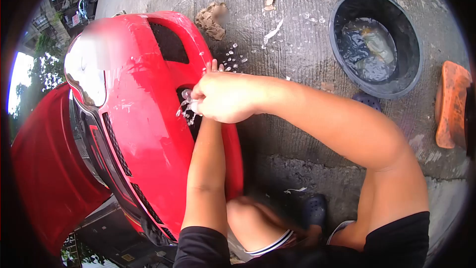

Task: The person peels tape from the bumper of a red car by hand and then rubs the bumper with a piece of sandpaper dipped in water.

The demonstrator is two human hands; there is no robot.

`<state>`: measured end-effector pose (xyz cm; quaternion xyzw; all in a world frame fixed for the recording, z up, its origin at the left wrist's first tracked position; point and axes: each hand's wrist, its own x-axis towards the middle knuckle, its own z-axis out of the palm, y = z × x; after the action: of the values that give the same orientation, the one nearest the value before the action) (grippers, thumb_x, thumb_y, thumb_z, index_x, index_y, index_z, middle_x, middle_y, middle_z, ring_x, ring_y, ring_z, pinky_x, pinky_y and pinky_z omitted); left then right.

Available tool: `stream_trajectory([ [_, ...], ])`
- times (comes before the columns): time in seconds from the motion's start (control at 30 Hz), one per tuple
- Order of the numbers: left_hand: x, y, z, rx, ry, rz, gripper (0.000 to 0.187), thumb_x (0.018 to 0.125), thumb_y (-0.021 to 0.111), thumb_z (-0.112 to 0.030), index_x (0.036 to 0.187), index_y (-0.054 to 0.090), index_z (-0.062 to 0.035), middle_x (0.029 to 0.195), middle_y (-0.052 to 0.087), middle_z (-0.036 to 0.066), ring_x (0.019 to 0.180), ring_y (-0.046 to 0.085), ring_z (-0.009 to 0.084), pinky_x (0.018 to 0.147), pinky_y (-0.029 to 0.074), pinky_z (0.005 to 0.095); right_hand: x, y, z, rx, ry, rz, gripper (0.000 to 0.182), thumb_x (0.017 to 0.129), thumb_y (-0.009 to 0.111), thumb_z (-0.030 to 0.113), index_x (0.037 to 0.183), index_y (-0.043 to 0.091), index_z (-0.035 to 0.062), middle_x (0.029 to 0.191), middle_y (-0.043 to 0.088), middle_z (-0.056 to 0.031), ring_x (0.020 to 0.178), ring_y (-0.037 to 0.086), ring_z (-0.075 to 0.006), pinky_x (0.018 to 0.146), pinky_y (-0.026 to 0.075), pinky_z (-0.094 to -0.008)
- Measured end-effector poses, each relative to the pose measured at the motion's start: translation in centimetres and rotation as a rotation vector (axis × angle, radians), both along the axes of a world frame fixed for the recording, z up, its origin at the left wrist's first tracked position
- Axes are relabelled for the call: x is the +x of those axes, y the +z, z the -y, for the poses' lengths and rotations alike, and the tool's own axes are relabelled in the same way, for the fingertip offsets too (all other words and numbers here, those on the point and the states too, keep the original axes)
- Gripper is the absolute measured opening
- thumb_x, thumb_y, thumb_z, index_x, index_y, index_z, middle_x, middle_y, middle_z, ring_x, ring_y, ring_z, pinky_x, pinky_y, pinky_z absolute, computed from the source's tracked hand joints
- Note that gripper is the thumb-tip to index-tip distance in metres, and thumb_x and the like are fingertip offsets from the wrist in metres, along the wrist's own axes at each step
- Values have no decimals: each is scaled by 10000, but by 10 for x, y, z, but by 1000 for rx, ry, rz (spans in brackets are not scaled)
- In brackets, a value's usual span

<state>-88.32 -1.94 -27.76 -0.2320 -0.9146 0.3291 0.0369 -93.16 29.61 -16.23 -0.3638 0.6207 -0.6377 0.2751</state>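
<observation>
A glossy red car bumper point(148, 114) fills the left side of the view. My right hand point(225, 97) is closed beside the dark opening in the bumper, with clear water splashing from its curled fingers; whatever it holds is hidden. Beneath it, my left hand point(213, 66) is mostly covered, and only its stretched-out fingertips show past the right hand, near the bumper's edge. Water droplets point(232, 59) hang around both hands. Wet streaks and drops lie on the red paint.
On the concrete ground point(297, 30) stands a black tub point(421, 52) with water and a pale, submerged item. An orange block-like object point(451, 104) is at the far right. A crumpled brown piece point(212, 21) lies by the bumper. Dark clogs point(315, 211) show below.
</observation>
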Motion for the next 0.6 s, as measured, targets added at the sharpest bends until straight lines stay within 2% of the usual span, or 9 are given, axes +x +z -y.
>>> stream_trajectory([
  [0.07, 0, 37, -33, 246, 247, 313, 576, 1091, 559, -218, 1613, 464, 7, 1726, 401, 207, 1598, 384, 396, 1335, 283, 506, 14, -7, 20, 27, -207, 75, 387, 1086, 576, 291, 1198, 737, -44, 1144, 767, -268, 1159, 733, -381, 1071, 539, -459],
  [0.2, 50, 10, -18, 185, 341, 233, 617, 1039, 632, -161, 1624, 478, -43, 1791, 265, 185, 1641, 231, 471, 1325, 269, 583, -34, -90, -64, -172, -655, 211, 291, 1103, 619, 222, 1220, 767, 0, 1071, 796, -86, 941, 719, -134, 891, 593, -331],
  [0.23, 77, 8, -24, 193, 390, 230, 638, 1045, 629, -161, 1647, 450, -53, 1802, 230, 195, 1642, 211, 493, 1325, 256, 600, -40, -123, -93, -267, -796, 361, 245, 1105, 611, 171, 1199, 770, 10, 1072, 794, -75, 946, 728, -177, 903, 597, -362],
  [0.27, 108, 6, -26, 273, 424, 219, 672, 1045, 624, -138, 1674, 403, -62, 1802, 187, 232, 1633, 195, 533, 1321, 242, 621, -62, -157, -119, -145, -963, 413, 254, 980, 755, 362, 1050, 830, 129, 1085, 837, -144, 928, 793, -350, 849, 604, -467],
  [0.37, 213, 0, -21, 429, 552, 177, 789, 1057, 624, -160, 1736, 235, -53, 1791, 120, 309, 1636, 159, 551, 1325, 207, 648, -52, -202, -193, 326, -1148, 408, 288, 963, 760, 350, 1040, 818, 78, 1071, 826, -183, 924, 789, -362, 863, 600, -470],
  [0.43, 281, 3, -14, 547, 631, 185, 954, 994, 714, -146, 1730, 131, 22, 1775, 95, 359, 1645, 115, 551, 1348, 170, 592, -43, -235, -218, 915, -931, 61, 339, 966, 751, 342, 1092, 811, 34, 1041, 810, -227, 932, 783, -405, 869, 596, -482],
  [0.47, 301, 9, -18, 558, 706, 200, 994, 970, 739, -140, 1722, 116, 43, 1772, 99, 362, 1648, 119, 540, 1352, 174, 571, -37, -247, -224, 1005, -723, 153, 456, 941, 781, 374, 1204, 781, 1, 1156, 787, -262, 1015, 776, -413, 912, 601, -484],
  [0.5, 316, 16, -23, 567, 781, 211, 1034, 946, 765, -134, 1715, 102, 63, 1769, 103, 366, 1650, 123, 529, 1356, 179, 550, -7, -252, -213, 1102, -812, -381, 572, 889, 846, 385, 1285, 746, -15, 1291, 756, -257, 1108, 765, -384, 957, 605, -482],
  [0.6, 322, 18, -31, 544, 882, 206, 1088, 889, 812, -105, 1698, 114, 95, 1754, 140, 375, 1648, 162, 505, 1359, 201, 506, -28, -245, -205, 1288, -287, 6, 663, 820, 928, 353, 1311, 728, -45, 1316, 752, -240, 1181, 752, -356, 949, 621, -452],
])
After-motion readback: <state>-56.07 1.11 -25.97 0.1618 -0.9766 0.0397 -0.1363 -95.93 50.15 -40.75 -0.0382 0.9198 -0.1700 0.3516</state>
